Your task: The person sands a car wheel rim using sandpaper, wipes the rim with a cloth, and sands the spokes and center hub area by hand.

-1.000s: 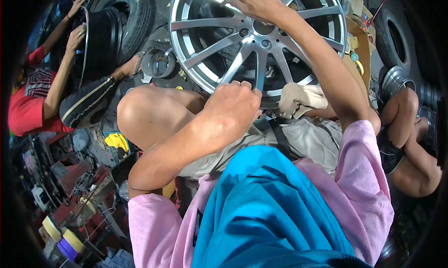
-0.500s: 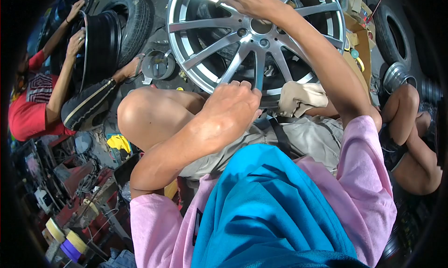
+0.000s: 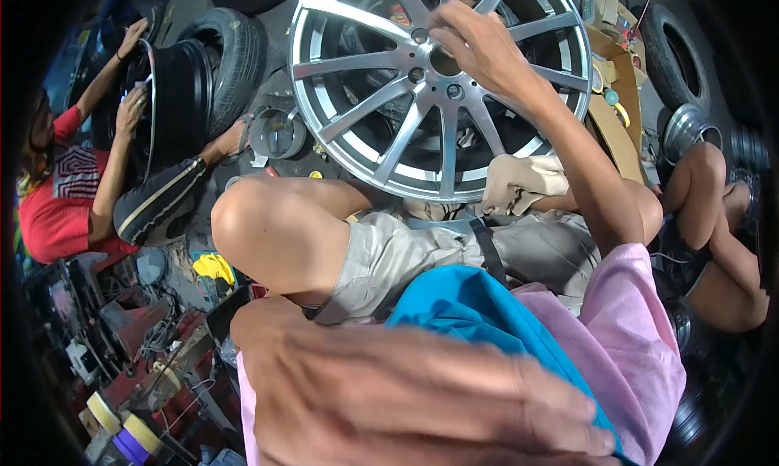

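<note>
Floor (image 3: 277, 28), dark grey and worn, cluttered round the edges of the room. Lower left, a crowded heap of red and dark metal equipment (image 3: 134, 324) with tangled cable.

Spoked wheel (image 3: 449, 141), silver, many-spoked; directly in front of the seated person's bent knees, its face turned to the camera.

Pale shorts (image 3: 406, 239) with a dark strap. Pink shirt (image 3: 641, 320). Blue cloth (image 3: 475, 300), across the front of the shirt.

Co-worker (image 3: 57, 214) in a red top, at left, both hands at a black rim (image 3: 182, 93). Second person's bent leg (image 3: 702, 182), at right.

Left tyre (image 3: 243, 68), behind the black rim. Right tyre (image 3: 659, 48), beyond an open cardboard box (image 3: 613, 146).

Left hand (image 3: 422, 393), close to the camera and motion-blurred, over the blue cloth; fingers extended, nothing visible in its hold.

Right hand (image 3: 479, 48), over the wheel's hub; fingers partly bent, tips by the centre hole. Whether it grips anything cannot be told.

Cream cloth (image 3: 519, 182), bunched at the wheel's lower edge. Round metal container (image 3: 266, 133), on the floor near the co-worker's foot. Yellow cloth (image 3: 213, 267). Yellow disc (image 3: 104, 413), beside a yellow-and-purple one.
</note>
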{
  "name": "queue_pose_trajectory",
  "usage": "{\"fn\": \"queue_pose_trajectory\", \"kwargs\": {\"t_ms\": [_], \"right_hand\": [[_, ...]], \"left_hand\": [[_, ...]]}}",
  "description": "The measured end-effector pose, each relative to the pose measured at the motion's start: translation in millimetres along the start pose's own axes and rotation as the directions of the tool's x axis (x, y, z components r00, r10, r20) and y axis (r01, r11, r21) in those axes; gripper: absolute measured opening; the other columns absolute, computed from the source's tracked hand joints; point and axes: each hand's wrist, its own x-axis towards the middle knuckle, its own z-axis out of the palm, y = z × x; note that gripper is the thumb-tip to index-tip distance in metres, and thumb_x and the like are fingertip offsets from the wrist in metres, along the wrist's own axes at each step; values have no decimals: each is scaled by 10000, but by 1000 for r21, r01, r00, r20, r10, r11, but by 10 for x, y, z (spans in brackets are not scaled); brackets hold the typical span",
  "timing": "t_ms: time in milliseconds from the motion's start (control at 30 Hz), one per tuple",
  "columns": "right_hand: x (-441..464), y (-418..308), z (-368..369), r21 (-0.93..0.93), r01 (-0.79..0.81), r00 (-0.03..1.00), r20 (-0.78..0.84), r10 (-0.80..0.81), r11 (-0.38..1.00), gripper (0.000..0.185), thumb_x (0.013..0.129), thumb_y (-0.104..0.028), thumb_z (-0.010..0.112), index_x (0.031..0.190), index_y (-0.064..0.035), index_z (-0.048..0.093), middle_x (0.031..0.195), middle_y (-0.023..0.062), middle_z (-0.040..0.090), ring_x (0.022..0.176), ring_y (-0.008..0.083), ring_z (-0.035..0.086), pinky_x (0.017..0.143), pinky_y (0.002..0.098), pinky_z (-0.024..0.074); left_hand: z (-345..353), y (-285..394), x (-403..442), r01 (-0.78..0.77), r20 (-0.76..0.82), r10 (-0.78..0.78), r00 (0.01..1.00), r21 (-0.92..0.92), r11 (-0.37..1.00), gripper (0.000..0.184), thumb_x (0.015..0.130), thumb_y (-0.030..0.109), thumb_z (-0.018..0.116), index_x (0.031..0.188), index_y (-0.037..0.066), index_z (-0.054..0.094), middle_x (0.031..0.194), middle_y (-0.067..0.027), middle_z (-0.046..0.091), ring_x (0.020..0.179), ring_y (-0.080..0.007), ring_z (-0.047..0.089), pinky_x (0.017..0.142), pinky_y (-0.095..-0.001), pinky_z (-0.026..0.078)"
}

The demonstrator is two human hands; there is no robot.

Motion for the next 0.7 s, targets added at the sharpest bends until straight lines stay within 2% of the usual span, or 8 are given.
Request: {"fn": "queue_pose_trajectory", "kwargs": {"t_ms": [67, 200, 267, 367, 500, 567, 633, 700], "right_hand": [[-152, -73, -54, 149, -254, 966, 92, 243, 956, 164, 1049, -198, 603, 1136, -62, 635, 1035, 106, 661, 956, 347, 646, 881, 449, 465], [-432, -128, -202, 275, -480, 877, 166, 451, 833, 241, 1022, -253, 677, 1121, -45, 607, 1056, 161, 702, 964, 405, 663, 849, 460, 504], [-572, -183, -340, 241, -475, 880, 128, 458, 846, 370, 965, -344, 757, 1094, -27, 617, 985, 179, 720, 937, 432, 674, 808, 459, 520], [-819, -235, -602, -22, -542, 804, 278, 526, 840, 499, 873, -445, 839, 1000, -1, 651, 760, 142, 643, 720, 291, 580, 710, 407, 497], [-1104, -306, -863, 15, -617, 738, 359, 572, 787, 437, 874, -385, 826, 1010, 7, 688, 780, 142, 662, 622, 269, 547, 659, 395, 492], [-1198, -435, -1005, 36, -592, 712, 493, 501, 805, 453, 832, -380, 838, 1046, -1, 714, 901, 193, 702, 797, 331, 660, 752, 430, 530], [-1327, -556, -1010, 46, -554, 721, 525, 452, 831, 481, 805, -385, 845, 1068, -1, 726, 951, 217, 703, 899, 391, 702, 798, 461, 544], [-1483, -655, -954, -146, -441, 687, 580, 438, 885, 403, 804, -285, 831, 1072, -28, 675, 1024, 160, 658, 954, 378, 679, 793, 486, 525]], "left_hand": [[-61, 31, 7, -12, -35, 10, 999, -46, 999, 265, 1031, 263, 616, 1049, 8, 685, 937, -127, 673, 875, -279, 664, 765, -397, 542], [-239, 139, -50, -40, -108, 29, 994, -100, 994, 284, 1049, 267, 584, 1059, 3, 690, 945, -126, 679, 865, -261, 657, 764, -378, 544], [-358, 215, -119, -64, -142, 48, 989, -110, 992, 295, 1058, 268, 568, 1065, 1, 693, 949, -126, 682, 860, -252, 654, 763, -368, 545], [-509, 339, -191, -48, -156, 40, 987, -48, 998, 313, 1072, 271, 544, 1073, -3, 697, 954, -126, 686, 853, -239, 650, 763, -353, 547], [-449, 346, -107, 164, -100, -144, 984, 236, 958, 340, 1090, 274, 512, 1084, -8, 702, 962, -125, 692, 843, -221, 644, 761, -334, 549], [-314, 294, 8, 341, -88, -346, 934, 507, 792, 265, 1039, 173, 613, 975, -53, 736, 949, -115, 704, 867, -199, 660, 811, -326, 529], [-295, 26, 56, 293, 35, -399, 916, 622, 727, 213, 996, 159, 690, 1022, -46, 737, 990, -139, 731, 909, -217, 697, 830, -331, 536], [-241, -198, 96, 303, 48, -453, 890, 679, 668, 221, 978, 170, 719, 1045, -40, 736, 1010, -152, 738, 915, -236, 706, 839, -344, 539]]}}
